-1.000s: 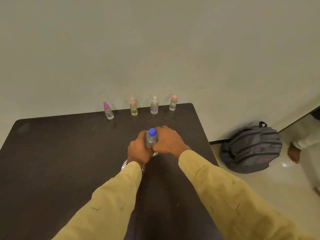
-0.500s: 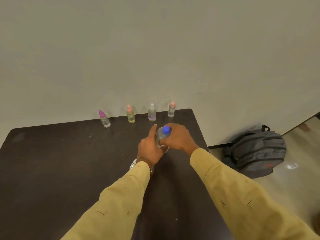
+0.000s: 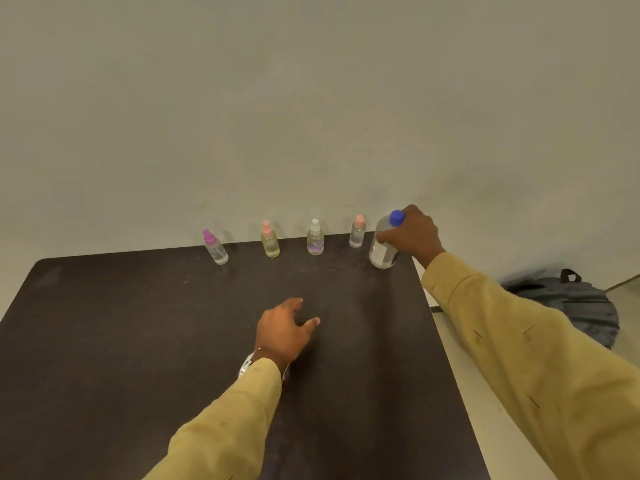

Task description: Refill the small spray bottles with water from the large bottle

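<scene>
Several small spray bottles stand in a row along the far edge of the dark table (image 3: 138, 341): a magenta-capped one (image 3: 215, 247), a yellowish one with a pink cap (image 3: 270, 240), a white-capped one (image 3: 315, 238) and a pink-capped clear one (image 3: 357, 232). The large clear bottle (image 3: 382, 245) with a blue cap stands at the far right corner, just right of the row. My right hand (image 3: 412, 233) grips its upper part. My left hand (image 3: 282, 329) hovers over the middle of the table, fingers apart, holding nothing.
A plain wall rises right behind the table. A dark grey backpack (image 3: 581, 303) lies on the pale floor to the right of the table's right edge.
Both hands held the large bottle at the table's middle. Now my right hand has carried it to the far right corner, and my left hand has let go and stayed near the middle.
</scene>
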